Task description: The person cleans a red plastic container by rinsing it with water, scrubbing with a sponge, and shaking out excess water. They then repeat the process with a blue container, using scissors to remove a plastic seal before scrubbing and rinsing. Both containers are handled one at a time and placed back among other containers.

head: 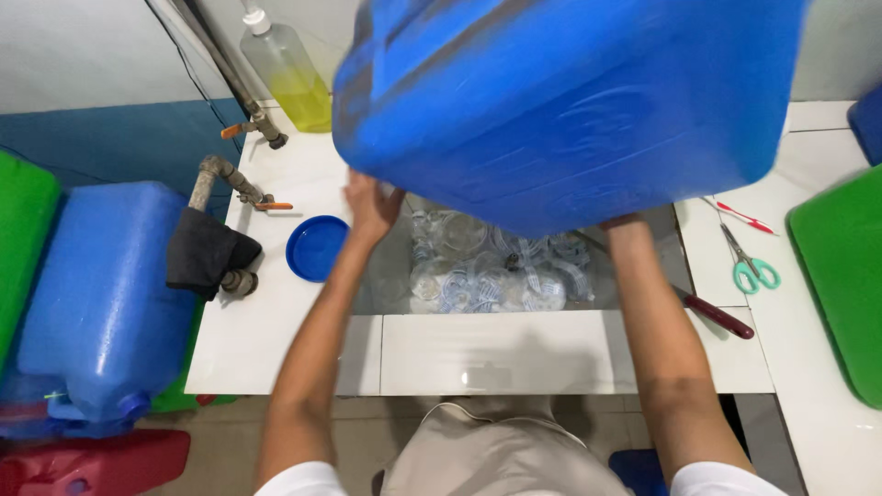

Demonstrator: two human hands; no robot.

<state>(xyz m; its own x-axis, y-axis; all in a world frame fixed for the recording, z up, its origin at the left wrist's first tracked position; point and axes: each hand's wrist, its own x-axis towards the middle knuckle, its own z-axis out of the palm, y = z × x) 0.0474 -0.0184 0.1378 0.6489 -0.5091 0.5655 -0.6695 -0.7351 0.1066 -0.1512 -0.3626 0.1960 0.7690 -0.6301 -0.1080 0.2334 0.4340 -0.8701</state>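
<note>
here we hold the big blue jerrycan (560,101) tilted over the sink (404,276), left hand (369,204) and right hand (625,225) gripping its underside, long axis crosswise.

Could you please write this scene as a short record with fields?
Held thing: large blue jerrycan, lifted over the sink
Left hand: pressed on the jerrycan's underside
Right hand: mostly hidden under the jerrycan
In the sink: water with clear lids
Counter, left: round blue cap, two pipe taps, bottle of yellow liquid
Counter, right: green-handled scissors, red-handled knife
</note>
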